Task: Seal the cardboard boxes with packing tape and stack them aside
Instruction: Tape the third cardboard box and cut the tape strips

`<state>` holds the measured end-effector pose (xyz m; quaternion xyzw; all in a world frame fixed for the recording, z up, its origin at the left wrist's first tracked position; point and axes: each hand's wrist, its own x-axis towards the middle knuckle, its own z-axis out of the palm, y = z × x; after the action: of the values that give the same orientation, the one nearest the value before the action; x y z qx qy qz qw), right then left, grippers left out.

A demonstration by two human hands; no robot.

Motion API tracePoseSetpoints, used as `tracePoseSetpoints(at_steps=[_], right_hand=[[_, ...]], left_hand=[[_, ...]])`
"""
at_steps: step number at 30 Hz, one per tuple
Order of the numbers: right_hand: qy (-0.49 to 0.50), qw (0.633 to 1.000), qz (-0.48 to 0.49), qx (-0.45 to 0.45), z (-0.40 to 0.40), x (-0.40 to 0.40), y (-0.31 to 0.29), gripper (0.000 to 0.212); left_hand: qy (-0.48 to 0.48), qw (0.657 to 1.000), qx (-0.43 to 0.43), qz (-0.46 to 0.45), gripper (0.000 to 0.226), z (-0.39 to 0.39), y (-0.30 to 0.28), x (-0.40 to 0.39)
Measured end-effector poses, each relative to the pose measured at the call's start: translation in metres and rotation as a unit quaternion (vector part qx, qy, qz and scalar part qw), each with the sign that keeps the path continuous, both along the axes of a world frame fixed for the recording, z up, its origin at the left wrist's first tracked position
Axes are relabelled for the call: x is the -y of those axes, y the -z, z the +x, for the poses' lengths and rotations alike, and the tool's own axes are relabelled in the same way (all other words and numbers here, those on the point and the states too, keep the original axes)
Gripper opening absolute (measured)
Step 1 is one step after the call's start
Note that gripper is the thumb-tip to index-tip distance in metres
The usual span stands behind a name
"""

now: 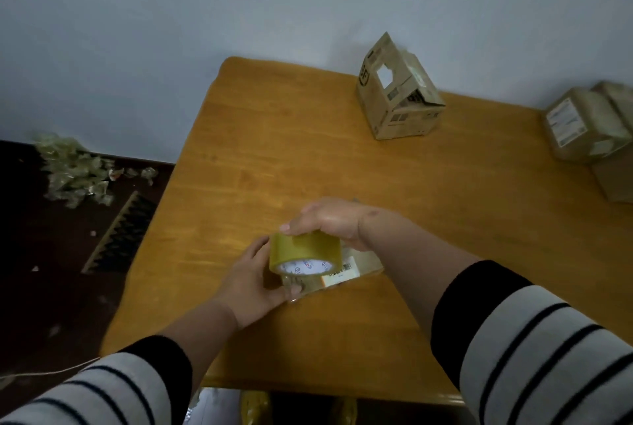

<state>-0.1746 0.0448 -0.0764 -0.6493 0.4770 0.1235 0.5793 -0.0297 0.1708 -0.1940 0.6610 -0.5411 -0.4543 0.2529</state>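
Observation:
My right hand (330, 219) grips a yellowish roll of packing tape (305, 251) from above, near the middle of the wooden table (274, 150). Under the roll lies a small flat cardboard box (356, 265) with a white barcode label, mostly hidden by the roll and my hands. My left hand (255, 282) presses on the box's near left end, its thumb on a shiny strip of tape (291, 284) there. At the back of the table stands a cardboard box (399, 96) with its top flaps raised into a peak and a torn white patch on its side.
Several taped boxes (589, 130) are stacked at the table's right edge. A heap of crumpled used tape (73, 168) lies on the dark floor to the left, by the pale wall. The table's front edge is close to my body.

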Motion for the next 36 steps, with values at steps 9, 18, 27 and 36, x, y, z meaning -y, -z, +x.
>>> tracePoseSetpoints(at_steps=[9, 18, 27, 36], right_hand=[[-0.030, 0.998, -0.059, -0.013, 0.001, 0.003, -0.004, 0.037], [-0.116, 0.975, -0.145, -0.118, -0.024, 0.030, -0.037, 0.041], [-0.170, 0.957, -0.193, -0.134, -0.027, 0.037, -0.028, 0.048], [-0.206, 0.952, -0.193, -0.120, -0.041, 0.036, -0.014, 0.047]], left_hand=[[-0.080, 0.993, -0.075, 0.041, 0.064, -0.003, 0.014, 0.010], [-0.061, 0.997, -0.009, 0.041, 0.080, -0.006, 0.014, 0.009], [-0.154, 0.975, -0.152, 0.048, 0.038, -0.025, 0.006, 0.009], [-0.211, 0.964, -0.162, 0.024, 0.047, -0.037, 0.015, 0.009]])
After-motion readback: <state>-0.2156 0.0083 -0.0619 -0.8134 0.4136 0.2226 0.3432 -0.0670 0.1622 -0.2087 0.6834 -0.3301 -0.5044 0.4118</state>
